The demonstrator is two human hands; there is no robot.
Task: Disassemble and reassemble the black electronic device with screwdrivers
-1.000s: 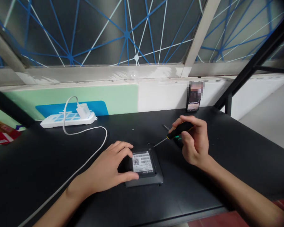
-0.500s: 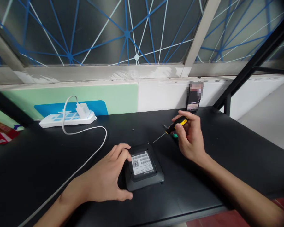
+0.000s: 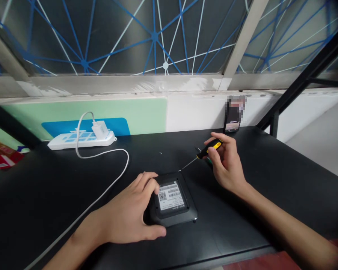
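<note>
One barcoded, QR-coded label sits on the black device.

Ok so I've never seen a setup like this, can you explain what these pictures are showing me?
There's no machine here: each grip is just one person's bare hand. Every picture comes from a camera on that person's head, looking forward and down. The right grip holds a black-and-yellow screwdriver, its tip near the far edge of a black device with a white label. The left grip spreads along and touches the device's left side. The black table also bears a white power strip with a charger and cable, plus a phone by the wall. A red packet sits at the far left.
</note>
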